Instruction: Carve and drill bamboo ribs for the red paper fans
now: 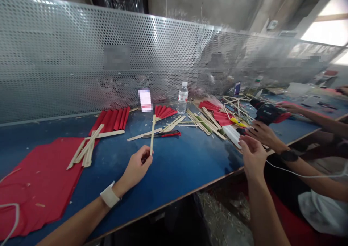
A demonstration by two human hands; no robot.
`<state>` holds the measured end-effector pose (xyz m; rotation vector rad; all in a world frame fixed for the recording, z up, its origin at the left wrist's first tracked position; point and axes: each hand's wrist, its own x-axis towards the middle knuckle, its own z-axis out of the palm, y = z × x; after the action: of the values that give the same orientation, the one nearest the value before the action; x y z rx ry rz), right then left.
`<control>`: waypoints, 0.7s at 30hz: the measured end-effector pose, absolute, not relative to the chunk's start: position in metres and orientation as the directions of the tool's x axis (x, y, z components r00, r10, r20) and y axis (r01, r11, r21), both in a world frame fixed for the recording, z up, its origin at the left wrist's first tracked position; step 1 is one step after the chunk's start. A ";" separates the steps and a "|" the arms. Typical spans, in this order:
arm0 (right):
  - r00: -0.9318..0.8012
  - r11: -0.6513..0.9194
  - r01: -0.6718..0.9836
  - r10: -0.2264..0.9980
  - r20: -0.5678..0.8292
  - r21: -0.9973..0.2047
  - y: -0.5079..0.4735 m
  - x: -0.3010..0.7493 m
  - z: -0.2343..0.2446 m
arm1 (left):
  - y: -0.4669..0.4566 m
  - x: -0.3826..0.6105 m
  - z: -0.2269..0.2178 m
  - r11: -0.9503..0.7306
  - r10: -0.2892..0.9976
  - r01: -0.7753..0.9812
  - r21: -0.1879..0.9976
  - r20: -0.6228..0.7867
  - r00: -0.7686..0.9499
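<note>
My left hand (137, 168) rests on the blue table (176, 166) and pinches the lower end of a thin bamboo stick (152, 135) that points away from me. My right hand (252, 155) hovers at the table's right front edge with its fingers loosely curled and nothing visible in them. Just beyond it, a co-worker's hand (265, 133) holds a black and red power drill (268, 112) over a white bundle of sticks (232, 133).
Red paper sheets (35, 180) lie at the left with loose bamboo sticks (85, 148) on them. Folded red fans (114, 119), pliers with red handles (168, 133), a water bottle (182, 97) and a heap of sticks (206, 121) lie further back. A perforated metal screen (81, 57) bounds the table.
</note>
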<state>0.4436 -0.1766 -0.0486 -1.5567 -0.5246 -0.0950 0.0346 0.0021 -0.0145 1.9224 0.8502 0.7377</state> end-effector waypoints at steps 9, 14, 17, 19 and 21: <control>0.931 -0.065 0.362 -0.020 0.363 -0.930 -0.171 0.507 -0.029 | 0.001 0.035 -0.013 -0.406 0.791 0.287 0.868 0.176 0.585; 0.961 -0.090 0.269 0.092 0.261 -0.959 -0.155 0.567 0.018 | 0.000 0.036 -0.012 -0.399 0.793 0.276 0.874 0.178 0.583; 0.947 -0.033 0.221 0.244 0.206 -0.975 -0.142 0.581 0.034 | 0.001 0.036 -0.014 -0.384 0.788 0.271 0.883 0.161 0.594; 0.936 0.011 0.209 0.287 0.203 -0.978 -0.134 0.584 0.036 | 0.002 0.036 -0.016 -0.363 0.792 0.262 0.894 0.148 0.592; 0.936 0.039 0.233 0.263 0.235 -0.972 -0.129 0.585 0.034 | 0.003 0.036 -0.016 -0.334 0.801 0.245 0.910 0.137 0.582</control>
<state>0.5848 -0.1289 0.0339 -1.5451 -0.3989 0.0238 0.0361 0.0026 -0.0162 1.8666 0.8466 0.7383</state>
